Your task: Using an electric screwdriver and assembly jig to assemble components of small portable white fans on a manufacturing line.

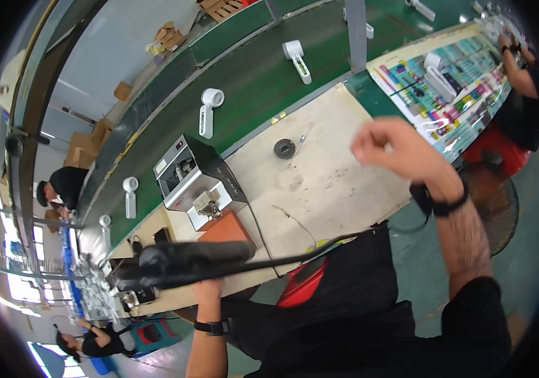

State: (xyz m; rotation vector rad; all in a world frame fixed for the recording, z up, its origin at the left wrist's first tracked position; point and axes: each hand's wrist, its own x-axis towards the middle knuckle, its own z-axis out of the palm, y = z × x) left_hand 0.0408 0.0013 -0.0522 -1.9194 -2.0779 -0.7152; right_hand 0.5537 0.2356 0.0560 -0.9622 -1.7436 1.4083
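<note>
My right hand (390, 150) is raised above the right side of the pale worktop (320, 183), slightly blurred. Its fingers are loosely curled, with a gap by the thumb and nothing visible in them. At the worktop's near edge is my left hand (208, 291), its fingers hidden behind a dark tubular tool (187, 259) with a black cable, close to the camera. Beyond that tool stands a black and silver box-shaped machine (197, 179), perhaps a screw feeder, beside an orange-brown block (228, 232). A round black dish (284, 148) and a thin metal rod (297, 151) lie mid-worktop.
A green conveyor (250, 88) runs behind the worktop, carrying white round-headed handheld devices (206, 113). At right, another such device (441, 79) lies on a colourful printed sheet (408, 94), near a co-worker's arm (521, 74). A floor fan (487, 205) stands beside my right forearm.
</note>
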